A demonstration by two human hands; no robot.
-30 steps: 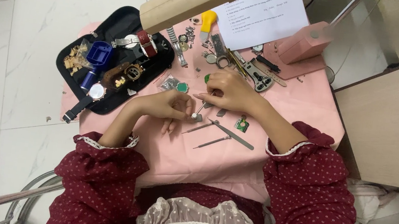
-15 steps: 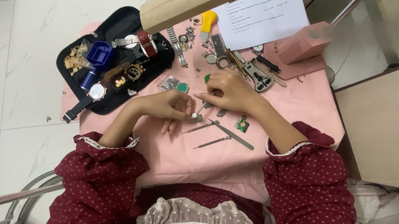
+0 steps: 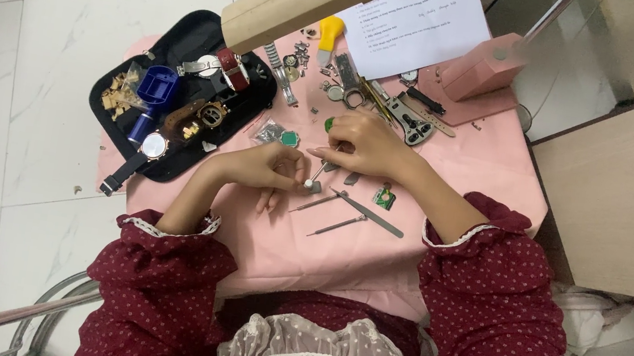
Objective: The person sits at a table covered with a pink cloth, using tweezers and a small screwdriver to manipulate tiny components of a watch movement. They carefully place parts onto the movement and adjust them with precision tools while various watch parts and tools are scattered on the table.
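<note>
Both hands are down over the pink table (image 3: 405, 256), working close together. The left hand (image 3: 264, 169) is curled, fingertips pinching a small round metal part (image 3: 308, 184) that sits right against the cloth. The right hand (image 3: 367, 145) is closed in a pen grip around a thin tool (image 3: 319, 172), its tip angled down to that same part (too small to tell exactly what kind of piece it is).

Just beside the work lie loose tweezers (image 3: 368, 213) and a slim pick (image 3: 337, 225), with a tiny green board (image 3: 384, 198) near the right wrist. Off to the left, a black tray (image 3: 179, 101) holds watches, a blue case opener (image 3: 154, 91) and gold links. A beige lamp head (image 3: 313, 0) hangs over the far side, above a sheet of paper (image 3: 425, 24).

The danger here, I'd say, is slippage: the part is pinched only by the fingertips, so too much push from the tool could flick it off the table's near edge onto the floor. A sleeve dragging across could also sweep those loose tools away.
</note>
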